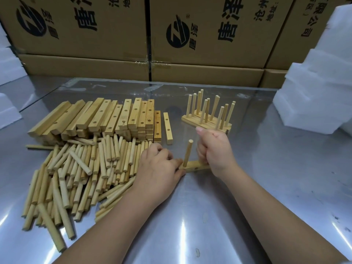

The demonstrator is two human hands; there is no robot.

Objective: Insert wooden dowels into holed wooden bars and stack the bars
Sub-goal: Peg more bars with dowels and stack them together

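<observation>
Beside the loose dowels [85, 174], pinching a bar [196, 167] by its end with the left hand [158, 168], curling the right hand [215, 149] over the other end, contents unclear.

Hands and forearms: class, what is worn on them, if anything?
Nothing is worn on the left hand or the right hand: no gloves, rings or watch. The left forearm and right forearm are bare to the frame's edge; a pale sliver at the bottom right corner might be cloth.
</observation>
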